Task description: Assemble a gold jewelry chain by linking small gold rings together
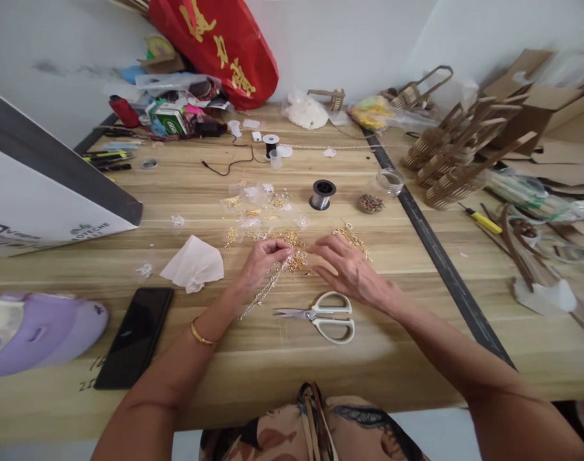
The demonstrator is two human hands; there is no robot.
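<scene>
My left hand [264, 261] is closed, thumb and forefinger pinched at the upper end of a beaded strand [262, 294]. The strand slants down toward the front left across the table. My right hand [347, 266] is beside it on the right, slightly blurred, with thumb and fingers apart and nothing visible between them. Loose gold beads [296, 239] lie in a pile around and behind my left fingertips. Gold chain pieces [353, 241] lie just behind my right hand. White-handled scissors [334, 317] rest in front of both hands, blades pointing left.
A wire spool [323, 194] and a jar of dark beads [371, 203] stand behind my hands. At left are a cloth [194, 264], a black phone [134, 338] and a purple device [56, 330]. Small woven baskets [446, 163] crowd the back right; a box [47, 198] juts in from the left.
</scene>
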